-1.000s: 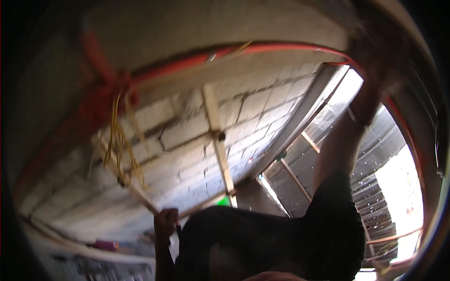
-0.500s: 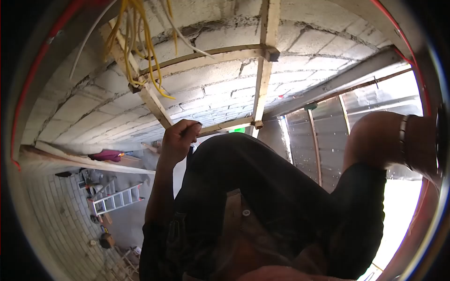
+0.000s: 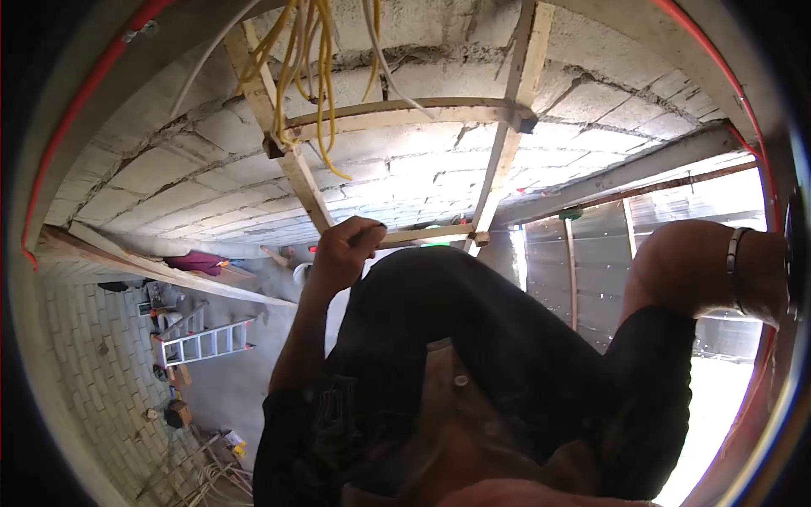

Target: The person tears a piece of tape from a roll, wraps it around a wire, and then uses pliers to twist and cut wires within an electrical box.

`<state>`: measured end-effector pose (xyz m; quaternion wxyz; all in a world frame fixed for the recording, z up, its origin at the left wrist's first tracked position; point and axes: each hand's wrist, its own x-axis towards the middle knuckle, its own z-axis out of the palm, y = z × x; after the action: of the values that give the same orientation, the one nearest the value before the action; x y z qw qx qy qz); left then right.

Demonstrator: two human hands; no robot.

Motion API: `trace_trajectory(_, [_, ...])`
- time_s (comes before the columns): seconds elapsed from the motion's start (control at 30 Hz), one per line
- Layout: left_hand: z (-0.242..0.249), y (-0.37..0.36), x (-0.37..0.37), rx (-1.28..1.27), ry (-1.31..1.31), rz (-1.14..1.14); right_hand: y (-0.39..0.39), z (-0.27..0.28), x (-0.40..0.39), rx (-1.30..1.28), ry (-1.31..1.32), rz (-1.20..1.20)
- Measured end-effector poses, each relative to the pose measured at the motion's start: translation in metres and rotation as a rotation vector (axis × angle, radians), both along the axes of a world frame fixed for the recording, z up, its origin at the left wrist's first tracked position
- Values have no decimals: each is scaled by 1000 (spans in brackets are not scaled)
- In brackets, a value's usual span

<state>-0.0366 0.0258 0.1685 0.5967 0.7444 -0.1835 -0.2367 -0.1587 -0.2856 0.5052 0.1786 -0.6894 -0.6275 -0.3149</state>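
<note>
My left hand (image 3: 348, 252) is raised left of my dark-clothed knee (image 3: 439, 279), its fingers curled in and pressed together. It overlaps the lower part of a wooden frame (image 3: 498, 173); whether it touches the wood is unclear, and anything inside the fingers is hidden. On the right, my bent arm in a dark sleeve (image 3: 646, 363) leads to a wrist with a bracelet (image 3: 733, 270). Of my right hand (image 3: 764, 275), only the part beyond the bracelet shows at the edge, with its fingers hidden.
Yellow cables (image 3: 325, 84) hang from the frame before a pale block wall (image 3: 405, 160). Far below at left stand a stepladder (image 3: 207, 345) and scattered items. A wooden beam (image 3: 186, 283) crosses the left side, and metal sheets (image 3: 600, 270) line the right.
The view has shifted, so the frame, cables and my left hand appear farther right and the ladder slightly higher. My left hand keeps its curled shape.
</note>
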Motion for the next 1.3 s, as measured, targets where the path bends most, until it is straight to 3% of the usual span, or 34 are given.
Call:
trace_trajectory(0.33, [3, 4, 1, -13, 22, 30, -1, -4, -5, -19, -27, 13])
trace_trajectory(0.47, [1, 2, 2, 93, -3, -7, -3, -1, -19, -63, -92, 56])
trace_trajectory(0.63, [-2, 7, -1, 146, -47, 8, -10, -13, -17, 41, -37, -35])
trace_trajectory(1.3, [6, 1, -12, 46, 0, 0, -6, -18, -31, 21, -114, 29])
